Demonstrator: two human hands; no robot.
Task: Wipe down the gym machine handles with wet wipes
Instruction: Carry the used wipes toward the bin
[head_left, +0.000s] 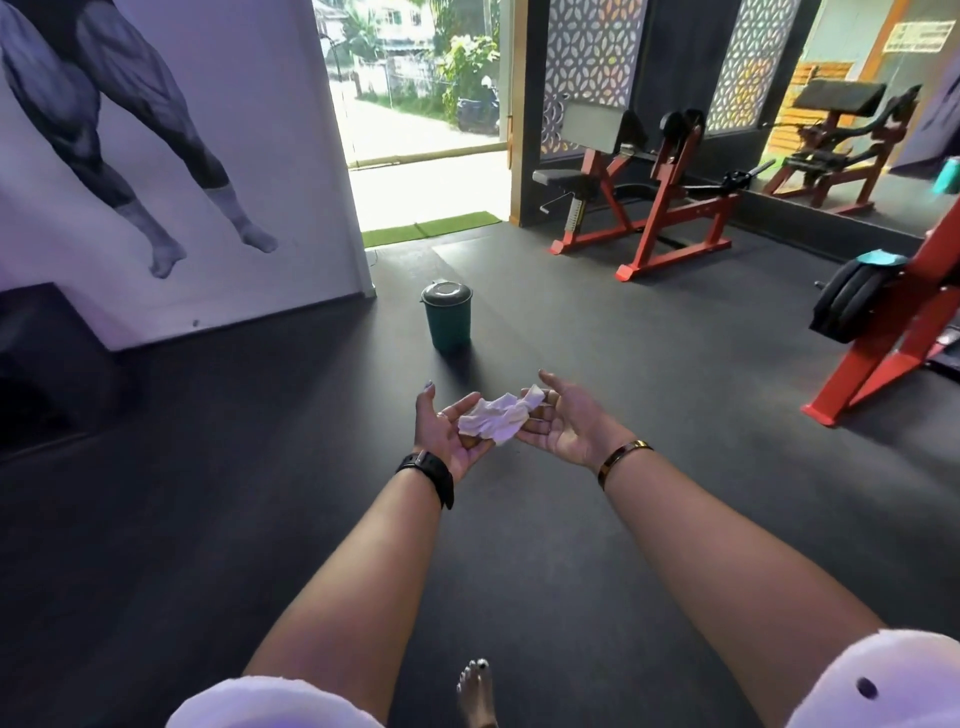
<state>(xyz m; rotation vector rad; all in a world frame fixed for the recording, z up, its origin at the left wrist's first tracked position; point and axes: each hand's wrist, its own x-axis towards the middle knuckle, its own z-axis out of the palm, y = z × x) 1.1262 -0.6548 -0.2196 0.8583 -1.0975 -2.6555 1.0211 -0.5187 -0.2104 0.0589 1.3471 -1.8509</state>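
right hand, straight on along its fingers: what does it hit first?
The crumpled wipe lying across the right hand's fingers, then probably the left hand; depth between them is unclear.

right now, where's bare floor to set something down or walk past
Bare floor between the wipe and the green bin, and left of the bin up to the mural wall. Crowded on the right: red bench machine and plate-loaded frame.

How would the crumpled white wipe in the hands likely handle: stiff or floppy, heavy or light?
Probably floppy: the wipe lies crumpled and drapes across the left hand and right hand. Likely light, since seemingly relaxed, open hands carry it.
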